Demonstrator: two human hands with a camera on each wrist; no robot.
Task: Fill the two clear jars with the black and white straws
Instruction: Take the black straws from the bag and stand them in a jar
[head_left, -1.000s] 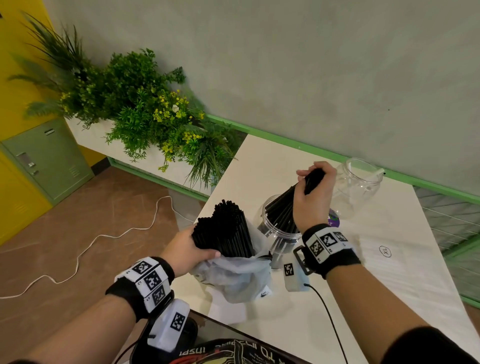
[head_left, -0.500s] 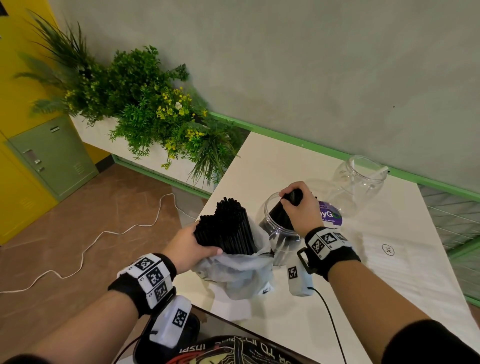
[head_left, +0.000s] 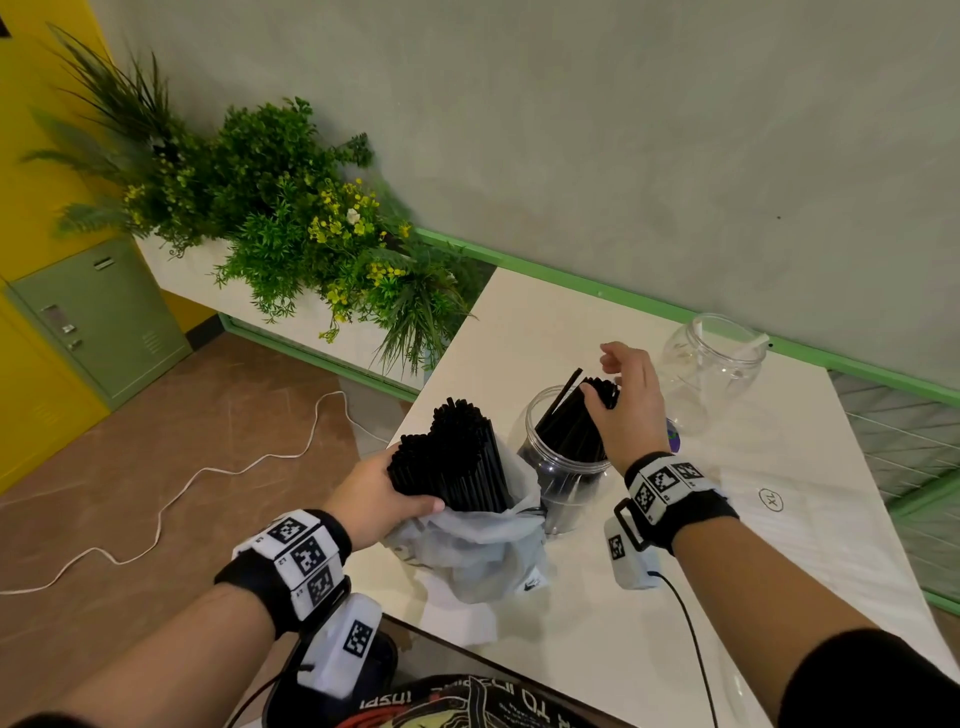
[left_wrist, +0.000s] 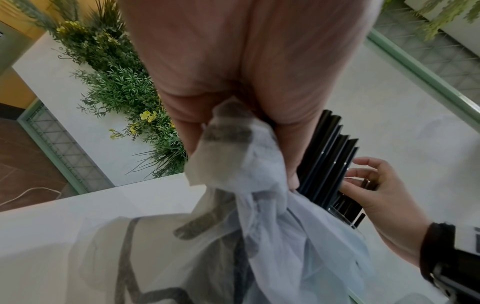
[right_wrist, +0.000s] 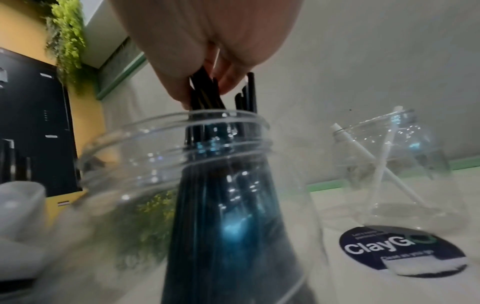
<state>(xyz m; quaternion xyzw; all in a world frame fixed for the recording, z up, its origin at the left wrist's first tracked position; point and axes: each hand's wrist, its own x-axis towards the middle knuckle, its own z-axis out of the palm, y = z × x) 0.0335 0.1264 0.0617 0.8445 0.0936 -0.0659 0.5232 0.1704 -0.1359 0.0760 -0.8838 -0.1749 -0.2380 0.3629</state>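
Observation:
My left hand (head_left: 387, 493) grips a thick bundle of black straws (head_left: 457, 457) that stands upright in a crumpled clear plastic bag (head_left: 478, 551) on the white table (head_left: 779, 571). Right beside it is the near clear jar (head_left: 561, 473), holding a leaning bunch of black straws (head_left: 571, 426). My right hand (head_left: 621, 395) hovers over that jar's mouth, fingers loose and spread, thumb touching the straw tops (right_wrist: 205, 94). The far clear jar (head_left: 711, 364) holds two white straws (right_wrist: 379, 164). In the left wrist view the bag (left_wrist: 246, 185) hangs under my palm, with the right hand (left_wrist: 376, 185) beyond it.
A round ClayGo sticker (right_wrist: 400, 251) lies on the table between the jars. A planter of green plants (head_left: 291, 234) stands past the table's left edge, and a white cable (head_left: 208, 473) runs over the floor. A wall with a green rail (head_left: 571, 280) lies behind the jars.
My right hand lowered a bunch of black straws into the near jar, then loosened its fingers and rose a little. The left hand kept its hold on the bundle.

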